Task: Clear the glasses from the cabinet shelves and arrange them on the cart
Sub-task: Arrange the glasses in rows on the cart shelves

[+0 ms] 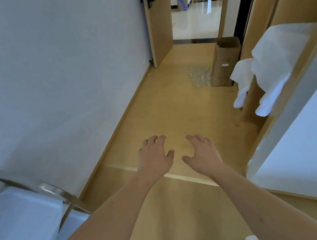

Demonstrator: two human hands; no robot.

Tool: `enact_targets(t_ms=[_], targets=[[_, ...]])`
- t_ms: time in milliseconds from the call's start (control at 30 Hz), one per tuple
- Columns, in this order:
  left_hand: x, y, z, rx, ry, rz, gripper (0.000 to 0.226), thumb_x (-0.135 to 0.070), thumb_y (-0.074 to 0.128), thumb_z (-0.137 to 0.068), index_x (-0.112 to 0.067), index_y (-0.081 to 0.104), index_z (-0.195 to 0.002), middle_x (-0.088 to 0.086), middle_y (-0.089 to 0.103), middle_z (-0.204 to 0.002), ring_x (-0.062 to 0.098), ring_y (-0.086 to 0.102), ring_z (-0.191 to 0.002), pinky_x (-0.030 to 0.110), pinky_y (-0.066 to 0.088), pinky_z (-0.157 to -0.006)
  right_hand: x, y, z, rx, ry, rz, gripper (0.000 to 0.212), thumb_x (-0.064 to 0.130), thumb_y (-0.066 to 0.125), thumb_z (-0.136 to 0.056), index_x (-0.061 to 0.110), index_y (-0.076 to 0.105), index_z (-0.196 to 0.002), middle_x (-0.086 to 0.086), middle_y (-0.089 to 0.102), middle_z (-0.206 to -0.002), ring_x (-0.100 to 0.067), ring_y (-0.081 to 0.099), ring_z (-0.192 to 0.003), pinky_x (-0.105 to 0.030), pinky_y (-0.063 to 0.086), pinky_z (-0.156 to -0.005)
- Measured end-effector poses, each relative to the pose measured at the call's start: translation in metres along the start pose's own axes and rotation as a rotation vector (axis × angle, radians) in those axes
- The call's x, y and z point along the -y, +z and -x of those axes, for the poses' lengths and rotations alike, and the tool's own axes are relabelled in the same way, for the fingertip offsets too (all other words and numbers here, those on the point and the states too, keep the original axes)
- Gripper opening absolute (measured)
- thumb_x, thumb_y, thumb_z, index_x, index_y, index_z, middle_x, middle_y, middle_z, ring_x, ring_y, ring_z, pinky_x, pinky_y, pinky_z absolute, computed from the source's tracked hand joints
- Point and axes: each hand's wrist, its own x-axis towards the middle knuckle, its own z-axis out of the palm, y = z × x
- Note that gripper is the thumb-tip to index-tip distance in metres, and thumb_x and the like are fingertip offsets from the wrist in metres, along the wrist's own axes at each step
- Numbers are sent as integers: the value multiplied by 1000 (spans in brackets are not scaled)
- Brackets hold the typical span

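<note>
— Out over the wooden floor (172, 104), both hands are empty: the left hand (155, 156) and the right hand (203, 152) are stretched forward side by side, fingers spread and loosely bent, touching nothing.

— So where are the glasses?

— I cannot make out a single clear one. Far ahead, a glinting, transparent heap (200, 76) lies on the floor just beside a cardboard box (225, 59); it may be glassware or plastic wrap, and it is too small to tell. No cabinet shelf with glasses shows itself. At lower left, what I take for the cart (23, 224) has a white top and a metal rail (38, 185) against the wall.

— What could go wrong from here?

— Mostly the walking, I would judge. That shiny heap sits in the passage towards the open door (159, 20); a foot landing on it could slip or crush whatever it is. White cloths (262, 78) hang off the ledge on the right, and an arm swinging past might drag them down.

— And the cart?

— Its rail corner juts out near the left forearm; a careless turn could knock it and jolt anything placed there.
</note>
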Motion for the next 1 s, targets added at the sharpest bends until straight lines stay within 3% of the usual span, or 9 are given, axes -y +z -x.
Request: enact_targets(t_ms=[333,667,1000], targets=[[-10,5,-192,39,117,2,61,-47,57,-95,-22,43,-148,7,42,-154,29,34,-142,46,37,-112,-30,-32,-159,-58,119,7,77,46,64,-90,27,29,-156,-3,30,-162,-29,24,-148,-44,29,-118],[-4,-23,-421,71,219,60,61,-44,58,-96,-19,42,-149,9,43,-152,31,37,-139,46,39,-111,-10,-79,-355,-126,244,-11,76,42,62,-92,25,28,-157,-6,26,-163,-30,22,-149,-42,24,-120],[-25,-7,-595,90,212,105,60,-42,60,-95,-18,44,-148,9,45,-149,31,37,-138,43,38,-111,-44,-105,-522,-109,284,-14,75,44,62,-92,24,29,-157,-4,29,-163,-26,25,-149,-40,25,-120]])
